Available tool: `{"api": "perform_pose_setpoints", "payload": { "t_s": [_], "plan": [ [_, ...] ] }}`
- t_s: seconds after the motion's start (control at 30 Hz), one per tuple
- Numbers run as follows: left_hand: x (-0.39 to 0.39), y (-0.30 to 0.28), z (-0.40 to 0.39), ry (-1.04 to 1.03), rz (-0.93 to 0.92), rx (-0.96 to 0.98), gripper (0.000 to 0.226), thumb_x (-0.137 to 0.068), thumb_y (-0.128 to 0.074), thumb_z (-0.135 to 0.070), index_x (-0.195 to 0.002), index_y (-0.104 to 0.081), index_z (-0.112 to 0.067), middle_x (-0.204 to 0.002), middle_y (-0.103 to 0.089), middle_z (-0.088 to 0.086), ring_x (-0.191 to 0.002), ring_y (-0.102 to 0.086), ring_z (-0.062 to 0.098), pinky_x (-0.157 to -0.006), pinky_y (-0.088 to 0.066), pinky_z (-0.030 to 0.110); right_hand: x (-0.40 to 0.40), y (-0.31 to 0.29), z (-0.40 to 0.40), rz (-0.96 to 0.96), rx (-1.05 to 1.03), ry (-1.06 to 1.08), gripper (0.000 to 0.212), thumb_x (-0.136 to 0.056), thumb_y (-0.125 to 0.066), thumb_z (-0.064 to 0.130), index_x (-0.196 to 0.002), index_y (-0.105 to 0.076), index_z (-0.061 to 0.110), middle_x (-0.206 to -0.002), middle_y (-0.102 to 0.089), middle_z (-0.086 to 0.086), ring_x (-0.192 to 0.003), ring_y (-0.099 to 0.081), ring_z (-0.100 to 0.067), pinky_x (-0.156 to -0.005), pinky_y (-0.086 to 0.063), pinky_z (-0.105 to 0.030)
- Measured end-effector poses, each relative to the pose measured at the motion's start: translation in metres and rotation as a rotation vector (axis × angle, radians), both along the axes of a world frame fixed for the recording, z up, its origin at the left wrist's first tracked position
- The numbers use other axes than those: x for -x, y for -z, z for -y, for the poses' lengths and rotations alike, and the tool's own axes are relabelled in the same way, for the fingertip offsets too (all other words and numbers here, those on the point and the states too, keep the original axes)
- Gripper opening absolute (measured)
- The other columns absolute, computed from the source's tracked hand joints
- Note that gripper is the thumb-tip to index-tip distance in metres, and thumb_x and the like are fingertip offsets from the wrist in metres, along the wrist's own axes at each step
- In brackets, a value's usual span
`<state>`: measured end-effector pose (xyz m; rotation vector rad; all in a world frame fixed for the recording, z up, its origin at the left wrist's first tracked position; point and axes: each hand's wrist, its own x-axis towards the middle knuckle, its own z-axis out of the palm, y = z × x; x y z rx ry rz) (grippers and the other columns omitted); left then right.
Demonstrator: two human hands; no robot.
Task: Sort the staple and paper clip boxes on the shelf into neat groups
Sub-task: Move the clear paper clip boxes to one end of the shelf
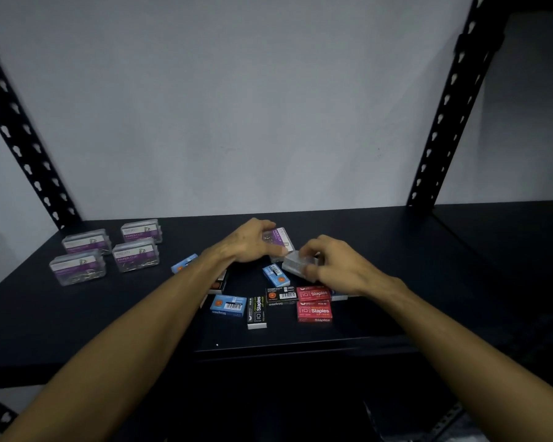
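Staple boxes (314, 311), red, black and blue, lie scattered near the shelf (428, 266) front. Just beyond, the right hand (336, 269) has its fingers clamped on a clear box (296, 266); the left hand (253, 240) grips a purple-labelled paper clip box (280, 237). Four paper clip boxes (109, 250) sit grouped far left.

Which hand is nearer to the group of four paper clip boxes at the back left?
Left. The left hand is mid-shelf, right of the four paper clip boxes; the right hand is farther right.
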<state>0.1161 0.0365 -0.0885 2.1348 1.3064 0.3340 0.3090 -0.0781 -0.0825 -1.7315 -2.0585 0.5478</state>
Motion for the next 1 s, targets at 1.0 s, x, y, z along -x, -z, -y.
{"api": "perform_pose_setpoints", "payload": {
  "t_s": [1.0],
  "plan": [
    [0.037,-0.007,0.018,0.019,0.108,-0.046,0.039,-0.084,-0.074,-0.013,-0.119,-0.061,-0.025,-0.105,-0.065,-0.01,-0.096,-0.062,0.007,-0.076,-0.048,0.02,-0.006,-0.004,-0.01,-0.079,0.065,-0.007,0.032,-0.09,-0.068,0.027,-0.12,-0.056,0.027,-0.111,-0.063,0.007,-0.092,-0.065,-0.008,-0.072,-0.058,-0.026]
  ]
}}
